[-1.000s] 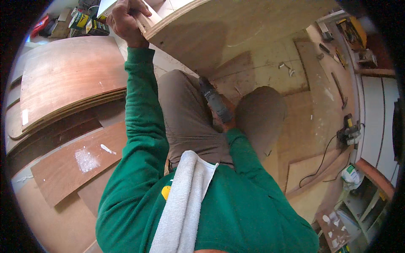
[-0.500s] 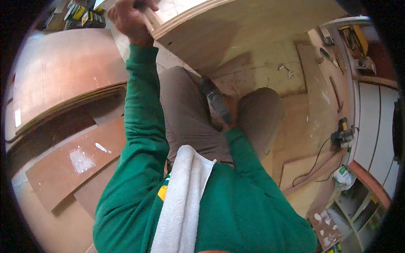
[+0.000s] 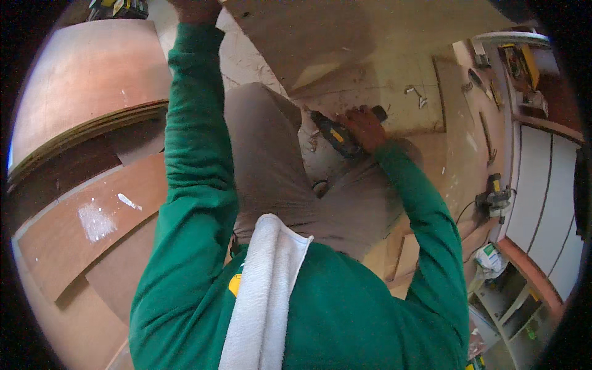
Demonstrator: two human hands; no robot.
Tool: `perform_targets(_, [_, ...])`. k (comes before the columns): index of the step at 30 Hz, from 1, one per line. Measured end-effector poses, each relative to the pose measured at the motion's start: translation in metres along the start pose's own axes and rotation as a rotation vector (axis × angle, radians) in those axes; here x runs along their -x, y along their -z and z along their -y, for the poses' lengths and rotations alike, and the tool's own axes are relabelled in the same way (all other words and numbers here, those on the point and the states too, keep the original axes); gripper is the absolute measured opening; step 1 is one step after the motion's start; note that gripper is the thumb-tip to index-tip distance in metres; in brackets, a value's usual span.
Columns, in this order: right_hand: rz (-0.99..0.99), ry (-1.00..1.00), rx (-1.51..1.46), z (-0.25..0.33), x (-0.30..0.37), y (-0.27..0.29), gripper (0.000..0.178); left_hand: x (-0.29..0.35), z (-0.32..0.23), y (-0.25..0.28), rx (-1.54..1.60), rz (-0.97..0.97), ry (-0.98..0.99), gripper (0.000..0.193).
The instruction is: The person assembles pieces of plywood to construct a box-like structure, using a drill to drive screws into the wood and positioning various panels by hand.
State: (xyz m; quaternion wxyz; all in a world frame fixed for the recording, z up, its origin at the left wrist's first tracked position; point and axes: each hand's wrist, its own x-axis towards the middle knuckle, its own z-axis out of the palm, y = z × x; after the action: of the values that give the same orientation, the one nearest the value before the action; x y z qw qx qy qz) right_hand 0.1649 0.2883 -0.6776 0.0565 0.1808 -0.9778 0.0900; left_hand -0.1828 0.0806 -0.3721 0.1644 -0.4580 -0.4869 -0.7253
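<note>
In the head view, our right hand [image 3: 365, 126] is wrapped round the drill [image 3: 336, 135], which is between our knees [image 3: 262, 108] with its nose toward the slanting edge of the big wooden panel [image 3: 308, 31]; our left hand [image 3: 196, 9] is up beside the panel's left end, but the view's edge cuts it off, so we cannot tell how it grips; the hands are well apart. To work well, we would brace the panel firmly, bring the drill's nose square to the wood and keep our left hand off its line; steady pressure should serve better than a hard push. The panel's edge passes close to our left knee, so turning the drill there looks tight; pale floor [image 3: 243, 61] shows between the panel and the stacked boards [image 3: 92, 74]; the hammer [image 3: 487, 135] and corded power tool [image 3: 496, 200] lie well apart at the right.
</note>
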Motion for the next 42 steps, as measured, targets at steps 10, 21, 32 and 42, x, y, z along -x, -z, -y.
perform_targets(10, [0.265, -0.169, -0.131, 0.015, -0.049, -0.083, 0.034, -0.007, -0.006, -0.002, 0.074, 0.084, -0.031, 0.048])
perform_targets(21, [0.306, -0.173, -0.022, 0.017, -0.056, -0.094, 0.028, -0.018, -0.004, 0.016, 0.519, -0.271, 0.38, 0.045])
perform_targets(32, [0.388, -0.148, 0.007, 0.018, -0.059, -0.092, 0.034, -0.004, -0.019, -0.004, 0.004, -0.013, 0.092, 0.047])
perform_targets(42, [0.299, -0.135, -0.011, 0.014, -0.049, -0.112, 0.045, -0.006, -0.003, 0.006, -0.051, 0.084, -0.155, 0.048])
